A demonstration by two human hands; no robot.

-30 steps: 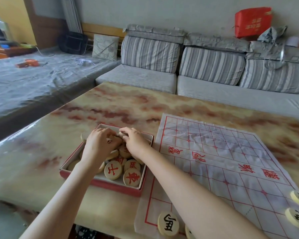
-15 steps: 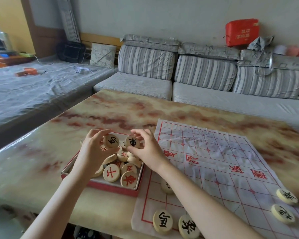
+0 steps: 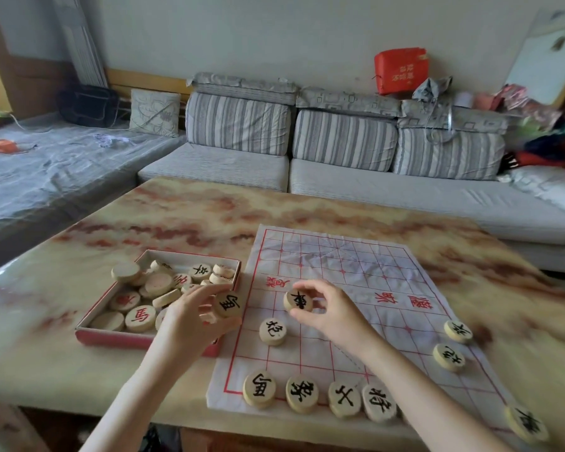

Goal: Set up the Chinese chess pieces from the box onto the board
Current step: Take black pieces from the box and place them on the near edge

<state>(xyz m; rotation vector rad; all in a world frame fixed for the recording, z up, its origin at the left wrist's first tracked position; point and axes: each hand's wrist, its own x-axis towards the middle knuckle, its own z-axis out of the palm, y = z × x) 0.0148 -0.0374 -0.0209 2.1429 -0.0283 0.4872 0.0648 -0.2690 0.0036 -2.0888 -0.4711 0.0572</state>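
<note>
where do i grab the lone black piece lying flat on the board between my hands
Take the lone black piece by its round rim, thumb and finger on opposite sides, coming down from above. It lies flat, face up on the board, with bare cloth around it, so its edge is free.

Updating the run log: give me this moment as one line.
left hand: holds black piece at box edge | right hand: pinches second black piece over board | near row partly set

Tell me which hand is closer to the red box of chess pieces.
Left. The left hand is at the box's near right corner, gripping a black-lettered piece. The right hand is farther right, above the board, pinching a second piece.
</note>
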